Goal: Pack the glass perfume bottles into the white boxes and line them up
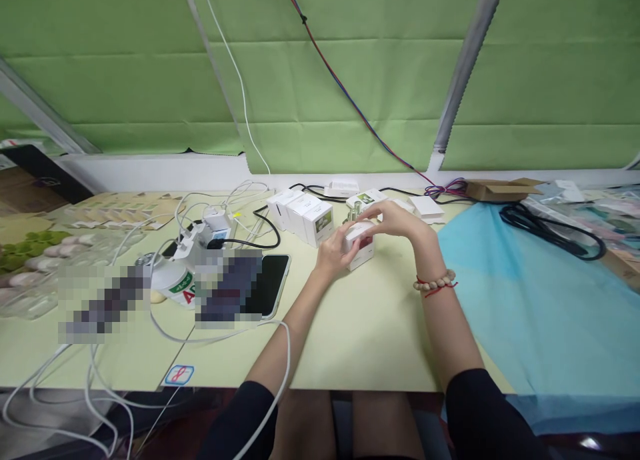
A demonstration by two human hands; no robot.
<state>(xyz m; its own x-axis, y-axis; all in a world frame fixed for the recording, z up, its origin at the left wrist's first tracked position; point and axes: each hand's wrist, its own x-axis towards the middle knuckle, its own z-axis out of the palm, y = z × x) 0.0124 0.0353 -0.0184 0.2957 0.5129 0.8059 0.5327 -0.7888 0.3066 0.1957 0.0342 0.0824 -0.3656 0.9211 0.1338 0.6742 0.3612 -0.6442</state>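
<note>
A small white box (364, 259) with a dark red patch on its side stands on the pale yellow table between my hands. My left hand (334, 252) is closed around its left side. My right hand (397, 219) arches over the box from the right, with its fingers on the top and right side. The fingers partly cover the box's top, so I cannot tell whether the flap is open. Just behind the hands show small greenish glass vials (354, 211), partly hidden. To the left stands a row of white boxes (311, 221) with green pictures.
Further white cartons (426, 208) lie behind my right hand. A phone (270, 285), a power strip (193, 245), a white tub (173, 283) and loose white cables (220, 338) occupy the left. Blue sheeting (530, 313), a black coiled cable (550, 227) and a cardboard tray (500, 191) are on the right.
</note>
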